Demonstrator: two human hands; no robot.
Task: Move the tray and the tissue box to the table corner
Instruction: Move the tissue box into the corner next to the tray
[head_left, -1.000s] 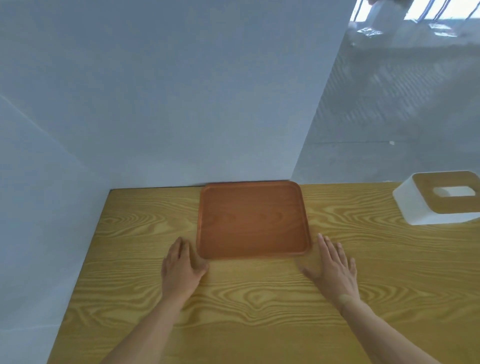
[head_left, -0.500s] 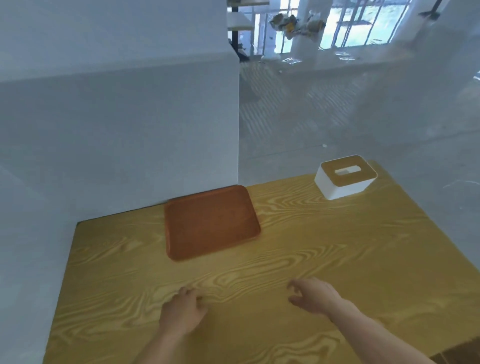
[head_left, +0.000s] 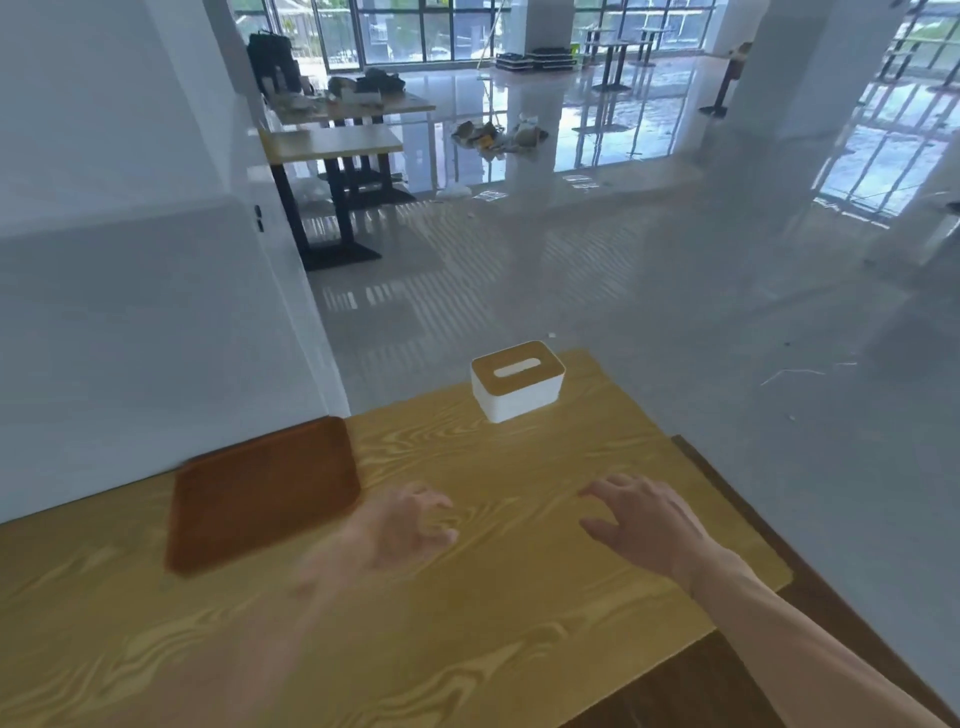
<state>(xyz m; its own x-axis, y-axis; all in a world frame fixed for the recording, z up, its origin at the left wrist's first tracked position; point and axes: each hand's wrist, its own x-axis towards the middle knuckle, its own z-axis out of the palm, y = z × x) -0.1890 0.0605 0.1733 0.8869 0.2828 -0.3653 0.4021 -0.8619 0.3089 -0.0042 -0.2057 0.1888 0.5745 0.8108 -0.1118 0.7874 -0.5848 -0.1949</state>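
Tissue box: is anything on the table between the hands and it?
Nothing visible. Bare table lies between both open hands, left hand and right hand, and the tissue box. The tray sits off to the left.

Under the hands, the worktop (head_left: 519, 649) is yellow grained wood, smooth. The tray (head_left: 260, 493) is matt reddish-brown wood. The tissue box (head_left: 517, 382) beyond is white plastic, wood-look lid.

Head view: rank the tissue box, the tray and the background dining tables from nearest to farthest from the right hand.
1. Tissue box, ahead of the right hand, near the table's far edge.
2. Tray, left, beyond the left hand.
3. Dining tables, far across the floor.
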